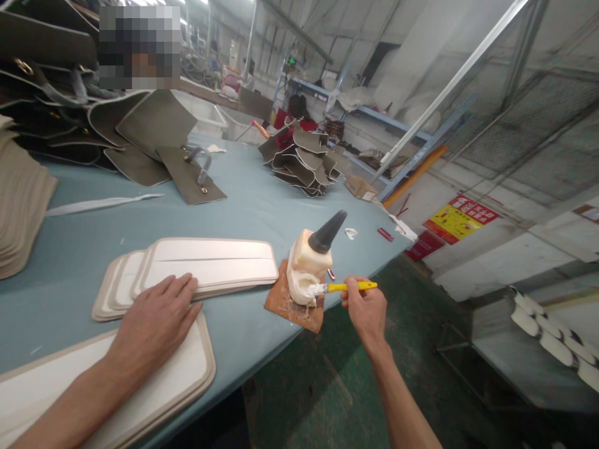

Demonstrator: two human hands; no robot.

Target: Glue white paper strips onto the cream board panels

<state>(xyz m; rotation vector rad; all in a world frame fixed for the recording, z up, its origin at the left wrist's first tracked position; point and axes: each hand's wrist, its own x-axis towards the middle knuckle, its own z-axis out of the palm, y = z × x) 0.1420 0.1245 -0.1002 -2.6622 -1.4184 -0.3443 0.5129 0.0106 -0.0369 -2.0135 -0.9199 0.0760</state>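
Right hand [367, 310] grips yellow brush [350, 287], bristles at glue pot [309, 265], near bench's [243, 218] right-hand edge. Left hand [156, 318] flat, holding nothing, over panels [213, 262]. Jerky lift could drip glue.

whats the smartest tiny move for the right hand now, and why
Probably draw the yellow-handled brush lightly against the rim of the bottle's opening before lifting it clear: the right hand holds its bristles there, they look coated in white, and residue already marks the brown sheet underneath, so a loaded brush might drip.
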